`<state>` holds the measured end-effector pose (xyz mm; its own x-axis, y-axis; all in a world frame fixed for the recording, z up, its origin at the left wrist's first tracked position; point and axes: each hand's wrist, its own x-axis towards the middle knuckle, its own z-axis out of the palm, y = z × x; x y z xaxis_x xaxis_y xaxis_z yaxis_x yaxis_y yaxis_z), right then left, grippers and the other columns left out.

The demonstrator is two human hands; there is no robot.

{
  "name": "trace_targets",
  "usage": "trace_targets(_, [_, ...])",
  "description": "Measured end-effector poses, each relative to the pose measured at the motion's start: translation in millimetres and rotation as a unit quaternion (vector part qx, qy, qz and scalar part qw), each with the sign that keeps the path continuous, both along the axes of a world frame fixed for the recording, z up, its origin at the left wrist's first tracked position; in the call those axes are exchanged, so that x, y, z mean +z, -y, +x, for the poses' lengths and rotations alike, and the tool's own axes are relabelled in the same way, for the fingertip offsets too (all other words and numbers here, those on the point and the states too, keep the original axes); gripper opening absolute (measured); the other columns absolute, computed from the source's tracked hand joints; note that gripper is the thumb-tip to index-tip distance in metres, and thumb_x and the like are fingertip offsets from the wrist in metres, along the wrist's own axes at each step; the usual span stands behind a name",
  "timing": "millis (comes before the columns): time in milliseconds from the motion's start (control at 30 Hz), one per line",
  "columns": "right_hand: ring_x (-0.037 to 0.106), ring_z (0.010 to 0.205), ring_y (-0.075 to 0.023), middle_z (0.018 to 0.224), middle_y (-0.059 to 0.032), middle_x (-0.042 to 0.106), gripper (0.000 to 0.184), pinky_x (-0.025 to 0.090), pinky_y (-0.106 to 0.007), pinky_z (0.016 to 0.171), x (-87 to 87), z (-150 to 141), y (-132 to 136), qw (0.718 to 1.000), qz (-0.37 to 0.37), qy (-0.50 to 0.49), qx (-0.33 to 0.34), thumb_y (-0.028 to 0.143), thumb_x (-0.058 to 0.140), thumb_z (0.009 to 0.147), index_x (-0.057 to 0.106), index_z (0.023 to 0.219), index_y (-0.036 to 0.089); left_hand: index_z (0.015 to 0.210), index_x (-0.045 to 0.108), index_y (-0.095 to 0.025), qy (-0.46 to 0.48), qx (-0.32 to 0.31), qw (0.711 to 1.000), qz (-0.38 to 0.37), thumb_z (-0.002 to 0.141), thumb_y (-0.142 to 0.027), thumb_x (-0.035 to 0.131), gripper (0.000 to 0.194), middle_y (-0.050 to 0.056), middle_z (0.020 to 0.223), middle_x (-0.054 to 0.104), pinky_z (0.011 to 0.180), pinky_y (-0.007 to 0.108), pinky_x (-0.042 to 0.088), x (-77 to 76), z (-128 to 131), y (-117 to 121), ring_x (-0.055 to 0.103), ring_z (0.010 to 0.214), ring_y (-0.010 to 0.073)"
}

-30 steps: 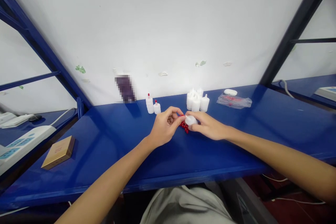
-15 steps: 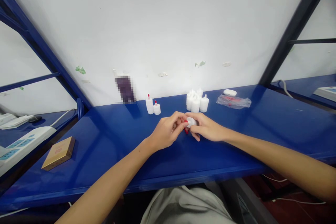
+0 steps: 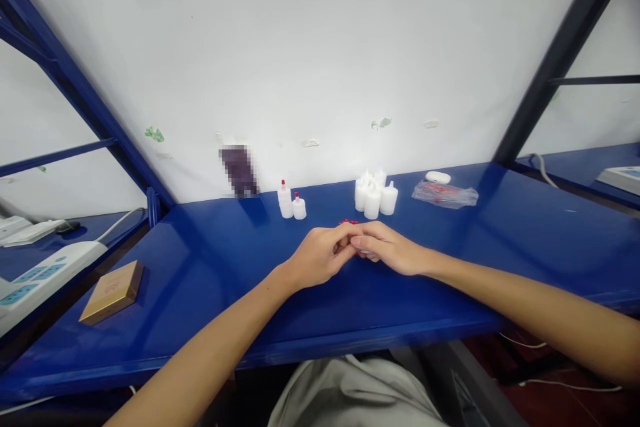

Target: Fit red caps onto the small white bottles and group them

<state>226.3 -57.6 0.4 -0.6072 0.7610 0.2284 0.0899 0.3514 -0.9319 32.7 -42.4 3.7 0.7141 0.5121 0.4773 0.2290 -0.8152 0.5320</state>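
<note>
Hands meet at mid-worktop [image 3: 210, 267]: your right hand [image 3: 387, 250] cups a barely visible small white bottle [image 3: 367, 251], your left hand [image 3: 320, 257] pinching at its left end, red caps [image 3: 349, 221] just behind.

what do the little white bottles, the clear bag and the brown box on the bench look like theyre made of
White bottles: probably soft plastic, matte and slightly translucent.
Clear bag: thin plastic film, crinkled and glossy, with red bits showing through.
Brown box: likely cardboard or paperboard, flat tan face with dull edges; wood can't be ruled out.
Bench: seemingly painted metal, with a glossy blue sheen.
</note>
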Motion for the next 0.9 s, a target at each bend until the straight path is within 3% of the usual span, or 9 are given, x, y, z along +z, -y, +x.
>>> trace_targets(100, [0.034, 0.057, -0.0093, 0.066, 0.0034, 0.038, 0.032, 0.029, -0.024, 0.050, -1.5, 0.8, 0.6, 1.000, -0.010, -0.021, 0.002, 0.043, 0.047, 0.096, 0.053, 0.080, 0.016, 0.108, 0.059, -0.017, 0.021, 0.001, 1.000, -0.020, 0.097, -0.027, 0.048, 0.019, -0.004, 0.066, 0.055, 0.056, 0.019, 0.037, 0.6, 1.1, 0.8, 0.044, 0.054, 0.0066])
trace_targets(267, [0.039, 0.063, -0.0111, 0.074, 0.0023, 0.042, 0.028, 0.034, -0.025, 0.058, 6.5, 2.1, 3.3, 1.000, 0.023, 0.009, -0.019, 0.043, 0.043, 0.098, 0.052, 0.092, 0.018, 0.104, 0.057, -0.017, 0.056, 0.016, 0.997, -0.044, 0.097, -0.030, 0.047, 0.018, -0.006, 0.061, 0.048, 0.054, 0.019, 0.034, -0.6, 2.2, 2.5, 0.041, 0.052, 0.0061])
trace_targets(367, [0.044, 0.070, -0.0136, 0.081, 0.0011, 0.048, 0.018, 0.038, -0.028, 0.066, 14.2, 5.9, 2.7, 0.995, 0.070, 0.037, -0.066, 0.035, 0.047, 0.095, 0.049, 0.105, 0.021, 0.100, 0.053, -0.018, 0.148, 0.098, 0.981, -0.080, 0.095, -0.038, 0.050, 0.021, -0.008, 0.055, 0.043, 0.048, 0.019, 0.029, 2.9, -2.2, -7.5, 0.034, 0.046, 0.0061])
trace_targets(467, [0.047, 0.076, -0.0168, 0.086, -0.0008, 0.053, 0.027, 0.038, -0.030, 0.069, 22.4, 16.0, -2.3, 0.981, 0.135, 0.066, -0.125, 0.019, 0.051, 0.082, 0.049, 0.108, 0.022, 0.097, 0.054, -0.019, 0.232, 0.240, 0.940, -0.073, 0.091, -0.044, 0.055, 0.026, -0.008, 0.053, 0.043, 0.047, 0.020, 0.028, 13.9, -16.6, -31.0, 0.036, 0.045, 0.0071])
trace_targets(567, [0.047, 0.073, -0.0175, 0.087, -0.0021, 0.054, 0.029, 0.037, -0.031, 0.065, 32.1, 32.5, -11.9, 0.953, 0.204, 0.056, -0.215, 0.012, 0.048, 0.070, 0.050, 0.097, 0.022, 0.093, 0.062, -0.017, 0.161, 0.329, 0.930, -0.041, 0.087, -0.042, 0.057, 0.026, -0.006, 0.051, 0.048, 0.050, 0.021, 0.031, 24.8, -37.6, -58.3, 0.041, 0.046, 0.0086])
trace_targets(667, [0.046, 0.063, -0.0158, 0.088, -0.0024, 0.055, 0.030, 0.036, -0.031, 0.059, 40.8, 52.0, -25.1, 0.905, 0.242, 0.007, -0.349, 0.010, 0.046, 0.070, 0.048, 0.097, 0.024, 0.095, 0.068, -0.017, 0.092, 0.380, 0.920, 0.016, 0.088, -0.040, 0.054, 0.028, -0.005, 0.048, 0.049, 0.055, 0.024, 0.033, 27.1, -54.0, -77.0, 0.044, 0.047, 0.0109])
trace_targets(767, [0.048, 0.056, -0.0144, 0.090, -0.0031, 0.056, 0.031, 0.037, -0.031, 0.054, 42.8, 68.6, -40.2, 0.872, 0.222, -0.038, -0.435, 0.013, 0.045, 0.076, 0.045, 0.104, 0.025, 0.101, 0.069, -0.017, 0.058, 0.386, 0.920, 0.036, 0.089, -0.040, 0.050, 0.031, -0.004, 0.049, 0.053, 0.058, 0.025, 0.035, 22.8, -59.8, -85.4, 0.047, 0.049, 0.0128])
trace_targets(900, [0.055, 0.061, -0.0170, 0.090, -0.0046, 0.060, 0.026, 0.041, -0.032, 0.058, 33.4, 81.0, -57.4, 0.853, 0.228, -0.002, -0.470, 0.022, 0.049, 0.083, 0.046, 0.109, 0.025, 0.108, 0.069, -0.019, 0.034, 0.371, 0.928, 0.028, 0.091, -0.043, 0.048, 0.036, -0.003, 0.051, 0.056, 0.058, 0.025, 0.036, 17.5, -58.5, -89.1, 0.051, 0.051, 0.0143])
